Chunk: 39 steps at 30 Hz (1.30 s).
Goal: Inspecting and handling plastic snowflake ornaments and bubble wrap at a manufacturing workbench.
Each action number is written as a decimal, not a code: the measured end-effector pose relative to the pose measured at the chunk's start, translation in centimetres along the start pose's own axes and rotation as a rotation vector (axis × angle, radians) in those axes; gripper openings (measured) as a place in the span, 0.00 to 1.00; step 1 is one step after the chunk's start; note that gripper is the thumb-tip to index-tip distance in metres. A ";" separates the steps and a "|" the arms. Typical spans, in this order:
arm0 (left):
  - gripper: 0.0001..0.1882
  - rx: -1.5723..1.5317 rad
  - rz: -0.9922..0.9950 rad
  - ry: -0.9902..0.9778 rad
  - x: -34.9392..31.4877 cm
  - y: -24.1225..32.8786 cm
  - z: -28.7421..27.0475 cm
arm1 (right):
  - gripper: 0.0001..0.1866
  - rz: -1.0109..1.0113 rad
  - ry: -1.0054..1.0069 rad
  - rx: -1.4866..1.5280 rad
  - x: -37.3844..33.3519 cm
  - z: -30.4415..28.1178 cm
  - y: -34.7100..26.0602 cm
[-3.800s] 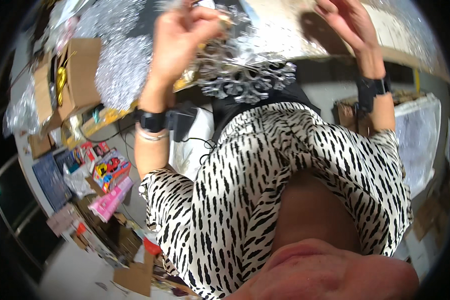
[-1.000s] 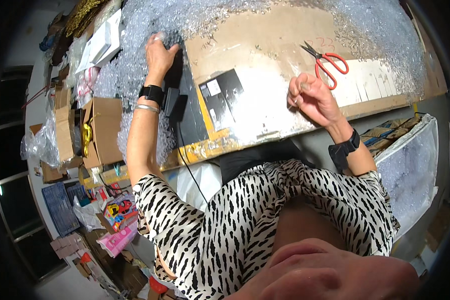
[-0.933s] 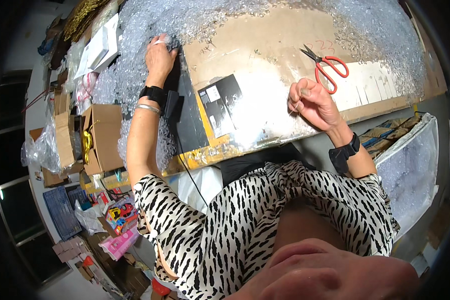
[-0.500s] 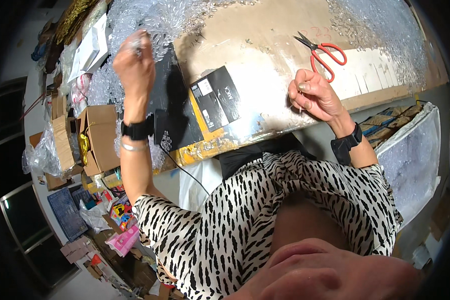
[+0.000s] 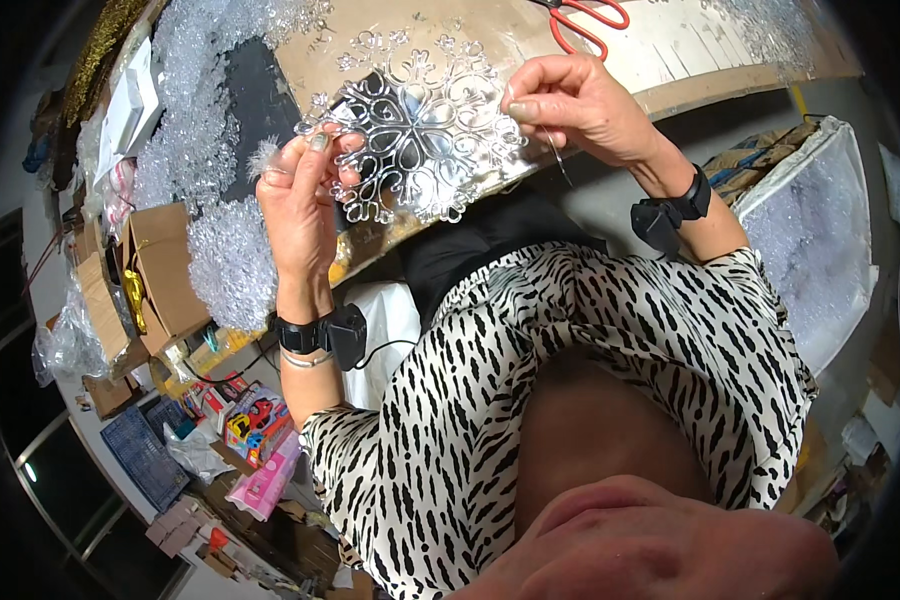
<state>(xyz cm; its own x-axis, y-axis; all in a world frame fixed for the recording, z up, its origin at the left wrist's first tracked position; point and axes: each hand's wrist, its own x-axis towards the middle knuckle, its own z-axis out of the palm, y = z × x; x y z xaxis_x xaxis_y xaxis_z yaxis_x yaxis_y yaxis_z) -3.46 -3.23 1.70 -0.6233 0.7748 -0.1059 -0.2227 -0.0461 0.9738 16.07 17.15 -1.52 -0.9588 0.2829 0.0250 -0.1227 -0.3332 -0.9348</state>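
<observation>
Snowflake ornament [image 5: 415, 135], clear plastic with a lacy cut-out pattern of looping arms around a star centre, is held up flat just above the near edge of the cardboard-covered table [image 5: 710, 55]. Her left hand [image 5: 300, 195] pinches the snowflake's left arm between thumb and fingers, while the right hand [image 5: 575, 100] grips its right side with fingertips pressed together on a thin thread [image 5: 555, 155]. Red-handled scissors [image 5: 585, 18] lie on the table beyond the snowflake, and heaps of clear glittery trim [image 5: 225, 255] sit to its left.
</observation>
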 end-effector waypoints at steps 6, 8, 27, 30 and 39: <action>0.11 -0.074 0.002 0.085 -0.6 -1.1 -0.9 | 0.07 0.064 0.050 -0.130 0.5 -1.0 1.2; 0.11 -0.140 -0.022 0.057 -0.6 -1.4 -1.6 | 0.07 0.055 0.011 -0.118 0.6 -1.7 1.6; 0.16 0.098 0.112 0.113 0.5 -3.5 -1.4 | 0.08 -0.023 -0.070 -0.314 0.6 -1.2 2.1; 0.30 0.967 0.615 0.233 0.8 -2.5 0.4 | 0.07 0.049 0.031 -0.252 1.0 -0.5 1.0; 0.25 1.466 0.787 -0.323 -0.1 -2.1 6.6 | 0.07 0.042 -0.017 -0.133 1.5 1.2 2.2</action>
<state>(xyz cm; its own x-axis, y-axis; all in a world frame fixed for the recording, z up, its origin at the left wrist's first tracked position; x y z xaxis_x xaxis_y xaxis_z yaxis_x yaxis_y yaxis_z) 2.00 0.96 0.95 -0.0281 0.9466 0.3211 0.9900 -0.0181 0.1400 14.07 15.73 -3.06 -0.9668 0.2553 -0.0101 -0.0484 -0.2216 -0.9739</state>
